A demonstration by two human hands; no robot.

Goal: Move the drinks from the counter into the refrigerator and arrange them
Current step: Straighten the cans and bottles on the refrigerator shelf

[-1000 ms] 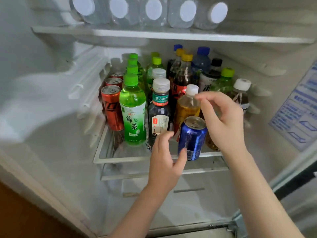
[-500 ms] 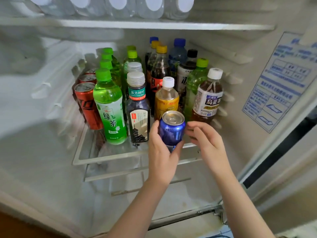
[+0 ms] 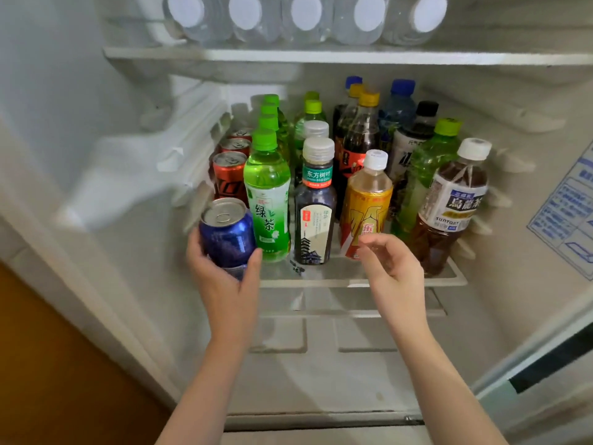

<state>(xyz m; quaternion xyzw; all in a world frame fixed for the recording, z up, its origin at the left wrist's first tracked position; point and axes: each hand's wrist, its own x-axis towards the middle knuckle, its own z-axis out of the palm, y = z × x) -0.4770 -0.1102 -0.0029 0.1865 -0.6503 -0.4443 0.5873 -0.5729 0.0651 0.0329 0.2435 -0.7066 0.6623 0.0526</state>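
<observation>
As our left grip clasps the blue metal can mid-wall, we judge it slick, heavy. Our right grip hangs empty.

Water bottles on the upper shelf: cut off by the top edge, mostly caps visible. Rear bottles: labels largely hidden by those in front. Blue can: base covered by the left hand. Wall sticker: cropped at the right edge, print illegible.

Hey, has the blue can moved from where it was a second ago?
Yes. The blue can, gripped by the left hand, went left: from in front of the yellow bottle to left of the green tea bottle, before the red cans.
</observation>
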